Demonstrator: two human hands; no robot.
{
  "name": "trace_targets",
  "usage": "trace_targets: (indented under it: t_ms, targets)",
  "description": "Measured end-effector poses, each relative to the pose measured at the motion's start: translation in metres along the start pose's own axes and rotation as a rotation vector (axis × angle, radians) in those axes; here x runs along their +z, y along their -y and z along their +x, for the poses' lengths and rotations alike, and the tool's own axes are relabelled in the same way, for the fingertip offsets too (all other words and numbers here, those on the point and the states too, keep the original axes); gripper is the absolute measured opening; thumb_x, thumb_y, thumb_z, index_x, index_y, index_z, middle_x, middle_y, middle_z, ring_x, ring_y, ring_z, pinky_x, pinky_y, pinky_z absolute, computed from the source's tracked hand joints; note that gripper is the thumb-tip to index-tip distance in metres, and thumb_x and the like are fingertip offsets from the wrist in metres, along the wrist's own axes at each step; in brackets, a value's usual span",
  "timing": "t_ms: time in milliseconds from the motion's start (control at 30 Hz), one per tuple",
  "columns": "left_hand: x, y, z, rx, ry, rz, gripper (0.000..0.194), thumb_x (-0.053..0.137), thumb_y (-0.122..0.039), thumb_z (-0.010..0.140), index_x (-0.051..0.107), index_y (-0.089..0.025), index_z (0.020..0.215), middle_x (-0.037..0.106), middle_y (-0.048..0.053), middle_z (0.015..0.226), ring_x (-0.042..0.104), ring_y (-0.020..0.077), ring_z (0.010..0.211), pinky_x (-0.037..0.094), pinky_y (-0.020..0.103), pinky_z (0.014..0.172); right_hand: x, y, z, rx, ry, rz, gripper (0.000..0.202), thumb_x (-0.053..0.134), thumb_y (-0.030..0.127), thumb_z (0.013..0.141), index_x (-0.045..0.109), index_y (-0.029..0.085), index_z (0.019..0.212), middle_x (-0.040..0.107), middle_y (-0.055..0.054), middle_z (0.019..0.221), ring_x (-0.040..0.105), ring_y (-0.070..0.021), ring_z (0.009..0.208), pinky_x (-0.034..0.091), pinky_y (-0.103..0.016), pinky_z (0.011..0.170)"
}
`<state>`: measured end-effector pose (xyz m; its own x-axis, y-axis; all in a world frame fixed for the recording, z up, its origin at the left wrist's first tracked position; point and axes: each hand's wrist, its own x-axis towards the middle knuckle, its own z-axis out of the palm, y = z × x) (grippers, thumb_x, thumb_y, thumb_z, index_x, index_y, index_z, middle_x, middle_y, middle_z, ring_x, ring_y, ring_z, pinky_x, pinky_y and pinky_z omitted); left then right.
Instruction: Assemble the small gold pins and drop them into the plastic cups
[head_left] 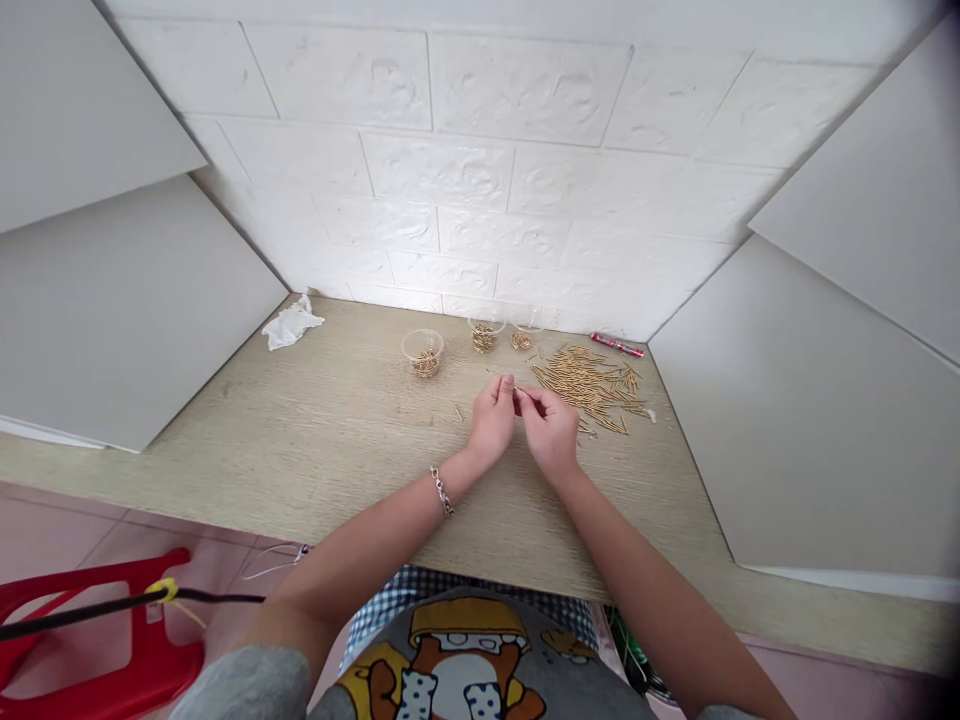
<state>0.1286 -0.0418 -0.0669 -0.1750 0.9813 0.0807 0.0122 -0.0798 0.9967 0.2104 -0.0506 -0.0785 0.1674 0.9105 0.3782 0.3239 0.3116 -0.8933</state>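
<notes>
Over the middle of the table, my left hand [493,412] and my right hand [550,425] meet at the fingertips. Both are closed in a pinch around something small that I cannot make out. Right beside my right hand spreads a pile of thin gold-coloured metal pins [581,380]. One loose gold pin [458,412] lies left of my left hand. Beyond my hands stand a clear cup [423,350] with small gold pieces, a second clear cup [484,335] and a third clear cup [523,338], both also holding gold pieces.
A crumpled white tissue [292,322] lies at the back left of the wooden table [352,430]. A red tube-like packet [617,345] rests at the back right. White panels [810,400] flank both sides, with a white brick-pattern wall [472,170] behind. A red stool [150,640] stands below left.
</notes>
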Motion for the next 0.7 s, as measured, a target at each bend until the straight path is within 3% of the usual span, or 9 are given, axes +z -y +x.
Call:
trace_targets:
  t_ms: [700]
  targets:
    - [-0.0047,0.0032,0.0048,0.027,0.115,-0.003,0.033,0.036,-0.040,0.085,0.037,-0.018,0.061,0.039,-0.003,0.057,0.037,0.0097,0.057,0.032,0.023,0.056,0.0004,-0.0005,0.0032,0.206,0.047,0.276,0.026,0.059,0.040,0.071,0.062,0.014,0.076,0.065,-0.004,0.069,0.062,-0.0154,0.061,0.055,-0.033,0.063]
